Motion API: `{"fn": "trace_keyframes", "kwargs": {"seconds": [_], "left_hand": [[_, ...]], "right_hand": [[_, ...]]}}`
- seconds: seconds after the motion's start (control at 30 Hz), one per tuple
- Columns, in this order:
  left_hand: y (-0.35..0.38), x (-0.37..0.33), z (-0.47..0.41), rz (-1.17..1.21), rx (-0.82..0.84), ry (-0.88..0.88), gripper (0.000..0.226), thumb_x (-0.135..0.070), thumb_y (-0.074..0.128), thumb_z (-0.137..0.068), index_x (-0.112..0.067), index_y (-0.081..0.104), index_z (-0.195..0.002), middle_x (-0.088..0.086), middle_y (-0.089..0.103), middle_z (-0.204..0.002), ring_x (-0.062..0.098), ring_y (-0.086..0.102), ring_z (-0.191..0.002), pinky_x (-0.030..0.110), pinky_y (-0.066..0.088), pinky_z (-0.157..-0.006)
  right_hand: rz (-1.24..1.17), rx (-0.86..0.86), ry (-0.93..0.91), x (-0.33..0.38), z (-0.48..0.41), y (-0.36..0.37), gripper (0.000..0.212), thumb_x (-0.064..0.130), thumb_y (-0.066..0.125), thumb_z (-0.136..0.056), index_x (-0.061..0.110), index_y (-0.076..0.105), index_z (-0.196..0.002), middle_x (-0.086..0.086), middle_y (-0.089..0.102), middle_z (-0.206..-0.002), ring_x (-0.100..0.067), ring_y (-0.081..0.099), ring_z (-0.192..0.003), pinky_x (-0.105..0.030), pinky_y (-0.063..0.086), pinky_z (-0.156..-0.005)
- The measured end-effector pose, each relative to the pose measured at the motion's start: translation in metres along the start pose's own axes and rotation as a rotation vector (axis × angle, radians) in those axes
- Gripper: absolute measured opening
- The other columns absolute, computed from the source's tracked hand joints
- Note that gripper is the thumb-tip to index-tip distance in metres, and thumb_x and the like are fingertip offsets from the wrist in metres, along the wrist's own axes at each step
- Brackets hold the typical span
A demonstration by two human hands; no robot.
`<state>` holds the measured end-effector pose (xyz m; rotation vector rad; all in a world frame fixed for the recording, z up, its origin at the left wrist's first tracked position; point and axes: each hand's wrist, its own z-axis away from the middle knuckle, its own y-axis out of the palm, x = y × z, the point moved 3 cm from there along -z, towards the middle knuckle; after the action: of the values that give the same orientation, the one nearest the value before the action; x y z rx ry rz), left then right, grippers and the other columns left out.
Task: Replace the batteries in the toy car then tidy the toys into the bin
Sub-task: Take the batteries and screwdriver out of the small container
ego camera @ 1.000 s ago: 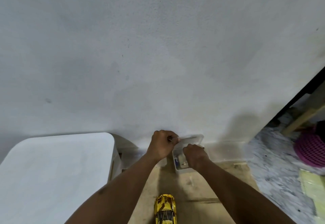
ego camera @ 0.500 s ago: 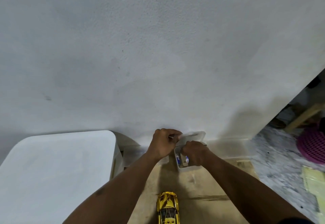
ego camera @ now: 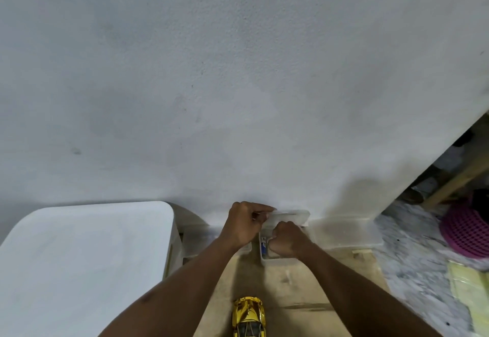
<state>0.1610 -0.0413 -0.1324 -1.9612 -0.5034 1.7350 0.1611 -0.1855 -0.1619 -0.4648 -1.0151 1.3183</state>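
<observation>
A small clear plastic box stands on the wooden floor against the wall. My left hand pinches its clear lid and holds it tilted up. My right hand is fisted inside the box, next to a blue-and-white battery; what the fist holds is hidden. A yellow toy car sits on the floor between my forearms, near the bottom edge.
A large white lidded bin fills the lower left. The white wall rises just behind the box. To the right lie marble-patterned flooring, a pink mesh basket and wooden slats.
My right hand has closed into a fist and shifted slightly inside the box. The left hand keeps the lid raised. The view has tilted slightly.
</observation>
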Motion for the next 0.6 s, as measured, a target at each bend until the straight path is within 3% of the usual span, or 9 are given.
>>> {"fn": "trace_keyframes", "kwargs": {"seconds": [0.07, 0.2, 0.4, 0.6], "left_hand": [[-0.001, 0.0, 0.0, -0.004, 0.005, -0.002, 0.025, -0.009, 0.069, -0.089, -0.026, 0.081, -0.104, -0.012, 0.077, -0.102, -0.003, 0.07, -0.093, 0.025, 0.057, -0.089], [-0.004, -0.001, 0.0, -0.006, 0.016, 0.01, 0.022, -0.01, 0.07, -0.089, -0.024, 0.081, -0.102, -0.011, 0.077, -0.102, -0.002, 0.07, -0.094, 0.024, 0.056, -0.09], [-0.007, 0.0, 0.003, 0.009, 0.036, 0.0, 0.023, -0.008, 0.07, -0.088, -0.023, 0.081, -0.101, -0.012, 0.077, -0.101, -0.005, 0.071, -0.089, 0.025, 0.057, -0.09], [-0.009, -0.004, 0.006, -0.029, 0.061, 0.043, 0.029, -0.006, 0.067, -0.088, -0.027, 0.081, -0.102, -0.013, 0.077, -0.102, -0.003, 0.071, -0.092, 0.025, 0.057, -0.088]], "right_hand": [[-0.053, -0.056, 0.048, 0.001, -0.003, 0.007, 0.023, 0.038, 0.058, -0.076, 0.016, 0.062, -0.081, 0.001, 0.061, -0.076, -0.018, 0.064, -0.082, -0.023, 0.041, -0.058], [0.007, -0.167, 0.096, 0.005, -0.005, 0.016, 0.047, 0.05, 0.064, -0.074, 0.013, 0.067, -0.103, -0.001, 0.072, -0.1, -0.019, 0.067, -0.095, -0.025, 0.046, -0.07], [0.062, -0.187, 0.108, 0.008, -0.008, 0.023, 0.047, 0.043, 0.069, -0.075, 0.016, 0.064, -0.113, -0.001, 0.067, -0.115, -0.019, 0.065, -0.106, -0.027, 0.051, -0.084], [0.147, -0.193, -0.056, 0.006, 0.002, 0.001, 0.03, 0.037, 0.062, -0.081, 0.015, 0.07, -0.1, -0.006, 0.07, -0.106, -0.023, 0.067, -0.099, -0.026, 0.047, -0.074]]}}
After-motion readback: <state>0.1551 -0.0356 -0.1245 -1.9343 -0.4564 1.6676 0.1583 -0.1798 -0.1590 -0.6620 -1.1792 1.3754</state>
